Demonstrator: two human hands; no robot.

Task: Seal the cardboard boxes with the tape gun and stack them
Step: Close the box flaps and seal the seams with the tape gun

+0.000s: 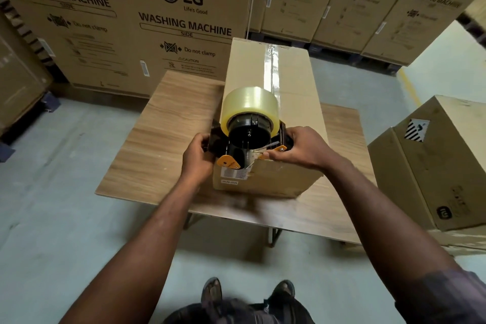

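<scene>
So the box (294, 118) sits lengthwise on the table (168, 123), tape (272, 68) down its top seam. The gun (247, 134) is at the near edge. The left hand (197, 155) grips its side to steady it and the right hand (299, 147) pinches the front end, probably to cut the strip.

The tape gun (248, 137) covers the near end of the taped seam on the cardboard box (289, 81). The fingertips of the left hand (198, 158) disappear behind the gun's black frame. On the box's near face, the print on the white label (234, 174) is too small to read. At the right edge a second carton (434, 166) is cut off. The near edge of the table (163, 134) is blurred.
</scene>
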